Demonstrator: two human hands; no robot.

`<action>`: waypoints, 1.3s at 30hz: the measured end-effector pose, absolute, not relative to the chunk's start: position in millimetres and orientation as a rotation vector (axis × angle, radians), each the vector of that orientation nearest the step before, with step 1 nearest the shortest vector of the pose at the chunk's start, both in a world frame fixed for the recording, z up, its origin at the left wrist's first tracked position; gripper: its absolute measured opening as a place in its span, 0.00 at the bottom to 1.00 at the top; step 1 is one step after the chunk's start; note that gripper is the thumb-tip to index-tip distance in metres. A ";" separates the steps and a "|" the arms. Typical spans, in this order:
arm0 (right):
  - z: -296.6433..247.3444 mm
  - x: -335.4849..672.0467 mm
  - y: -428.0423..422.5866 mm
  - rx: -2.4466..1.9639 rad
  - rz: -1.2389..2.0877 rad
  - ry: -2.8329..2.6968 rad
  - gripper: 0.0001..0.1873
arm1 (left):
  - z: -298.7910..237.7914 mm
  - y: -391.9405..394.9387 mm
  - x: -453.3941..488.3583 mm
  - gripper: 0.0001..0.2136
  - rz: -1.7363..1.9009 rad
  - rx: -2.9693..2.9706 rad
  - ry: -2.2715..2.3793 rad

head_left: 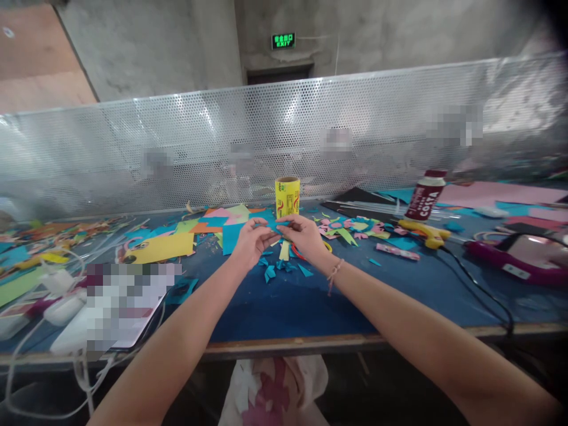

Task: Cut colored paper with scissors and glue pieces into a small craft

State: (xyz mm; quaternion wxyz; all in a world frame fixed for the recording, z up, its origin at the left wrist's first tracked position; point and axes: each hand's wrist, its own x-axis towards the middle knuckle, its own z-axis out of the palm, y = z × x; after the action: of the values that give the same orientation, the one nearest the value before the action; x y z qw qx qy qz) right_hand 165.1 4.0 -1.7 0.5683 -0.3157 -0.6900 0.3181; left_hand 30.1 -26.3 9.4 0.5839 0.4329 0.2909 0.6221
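Over the blue tabletop [275, 313], my left hand [252, 242] and my right hand [306, 239] come together, fingertips nearly meeting. Between them is a small piece of blue paper [274, 227], pinched from both sides; its exact shape is partly hidden by the fingers. Below the hands lie several cut blue paper scraps [270, 273]. A blue paper sheet [231, 238] sits beside my left hand. Just behind the fingers stands a yellow printed tube [287, 198], upright. Red and yellow rings [298, 253] show partly beneath my right hand.
On the right are a yellow glue gun [426, 233] with a black cord, a Costa bottle [425, 198] and a purple-rimmed object [517, 263]. Left are a yellow paper sheet [164, 248], white cables [26, 331] and a pixelated flat object. A perforated metal divider [199, 142] runs behind.
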 end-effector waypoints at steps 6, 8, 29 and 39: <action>0.1 163.4 -0.1 -0.719 0.732 -1.642 0.11 | 8.4 -26.7 33.6 0.10 1.517 1.052 0.781; 1.2 163.1 -1.9 -0.693 0.750 -1.648 0.11 | 7.9 -26.9 33.7 0.10 1.520 1.069 0.790; 1.8 171.7 14.3 -0.782 0.940 -1.628 0.12 | 9.1 -18.7 17.2 0.09 1.460 1.077 0.892; 1.6 197.7 40.7 -0.822 0.879 -1.448 0.13 | 9.8 -6.4 -5.0 0.09 1.561 0.975 0.937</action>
State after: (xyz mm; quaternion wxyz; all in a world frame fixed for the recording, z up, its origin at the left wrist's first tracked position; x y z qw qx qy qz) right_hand 197.7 40.7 1.6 0.5884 -0.3530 -0.6218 0.3776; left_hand -5.0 -6.4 9.8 0.5125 0.4052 0.3896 0.6491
